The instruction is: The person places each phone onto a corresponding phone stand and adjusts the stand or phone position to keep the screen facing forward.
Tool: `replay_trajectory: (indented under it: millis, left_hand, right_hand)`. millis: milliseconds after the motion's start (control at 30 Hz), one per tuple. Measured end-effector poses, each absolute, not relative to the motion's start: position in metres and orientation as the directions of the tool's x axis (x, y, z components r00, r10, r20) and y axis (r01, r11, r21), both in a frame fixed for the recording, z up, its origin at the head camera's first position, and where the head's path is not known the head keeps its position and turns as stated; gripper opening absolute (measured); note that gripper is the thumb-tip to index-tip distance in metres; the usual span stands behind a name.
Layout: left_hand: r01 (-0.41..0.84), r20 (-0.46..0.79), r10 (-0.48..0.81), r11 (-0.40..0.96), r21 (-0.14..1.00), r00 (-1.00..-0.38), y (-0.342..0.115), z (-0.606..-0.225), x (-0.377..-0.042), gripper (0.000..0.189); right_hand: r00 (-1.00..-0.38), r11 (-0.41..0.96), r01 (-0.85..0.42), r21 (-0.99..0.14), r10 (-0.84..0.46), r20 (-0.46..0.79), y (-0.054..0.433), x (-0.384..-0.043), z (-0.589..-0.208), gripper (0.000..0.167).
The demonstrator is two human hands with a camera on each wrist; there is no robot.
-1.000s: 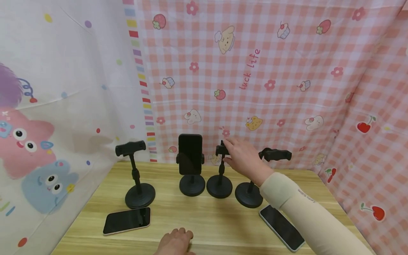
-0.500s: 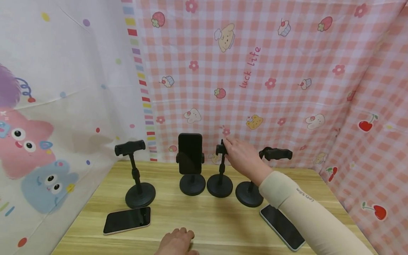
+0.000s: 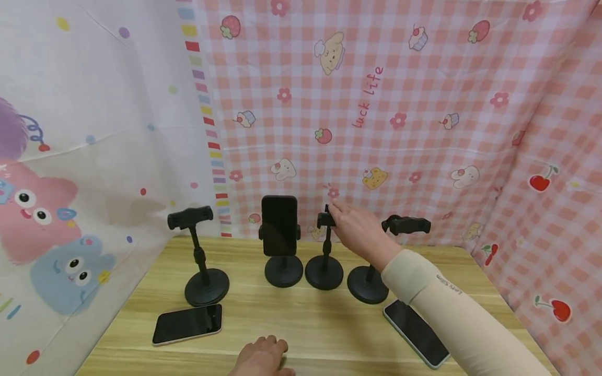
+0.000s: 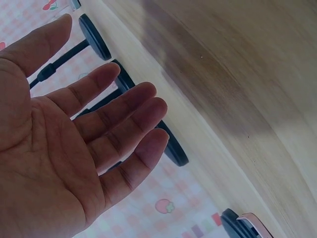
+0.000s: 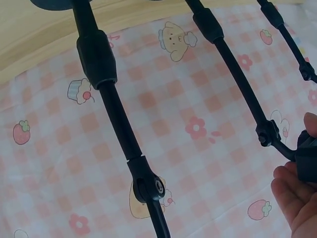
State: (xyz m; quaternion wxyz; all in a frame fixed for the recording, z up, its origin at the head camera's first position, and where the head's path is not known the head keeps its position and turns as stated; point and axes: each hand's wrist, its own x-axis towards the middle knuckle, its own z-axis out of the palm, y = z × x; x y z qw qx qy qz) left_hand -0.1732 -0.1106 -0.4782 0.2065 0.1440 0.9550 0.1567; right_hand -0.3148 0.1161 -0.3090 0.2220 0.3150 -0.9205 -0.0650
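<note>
My right hand (image 3: 359,230) grips the clamp head (image 3: 324,219) of a black phone stand (image 3: 325,271), second from the right in the row. In the right wrist view the thumb and fingers (image 5: 290,191) lie on either side of that clamp (image 5: 308,157), at the frame's edge. My left hand (image 3: 261,357) is near the table's front, holding nothing; its fingers are spread and relaxed in the left wrist view, palm (image 4: 47,163) showing. Just left of the gripped stand, a dark phone (image 3: 279,225) sits upright in another stand's clamp.
One stand (image 3: 207,287) is at the left and another (image 3: 368,284) at the right, partly behind my right forearm. Phones lie on the table at the left (image 3: 188,325) and right (image 3: 416,334). Patterned cloth (image 3: 282,68) hangs behind the wooden table (image 3: 324,334).
My right hand stays at the same stand's clamp; its thumb, visible below the clamp earlier, has drawn in toward the fingers. The left hand is nearly still, and the head view shifts slightly.
</note>
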Motion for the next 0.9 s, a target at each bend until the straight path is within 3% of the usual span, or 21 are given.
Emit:
replay_trajectory:
  millis: [133, 633, 900]
  left_hand:
    - [0.207, -0.353, 0.339, 0.909, 0.362, -0.872, -0.110, -0.478, -0.174, 0.037]
    - [0.248, -0.315, 0.375, 0.893, 0.376, -0.872, -0.112, -0.481, -0.172, 0.036]
    - [0.242, -0.322, 0.371, 0.895, 0.375, -0.871, -0.112, -0.481, -0.172, 0.037]
  right_hand:
    - [-0.676, 0.771, -0.569, 0.285, -0.636, 0.371, 0.117, -0.316, -0.307, 0.048]
    - [-0.684, 0.728, -0.598, 0.334, -0.681, 0.261, 0.113, -0.323, -0.288, 0.020]
    - [-0.738, 0.756, -0.613, 0.228, -0.652, 0.175, 0.113, -0.325, -0.274, 0.010]
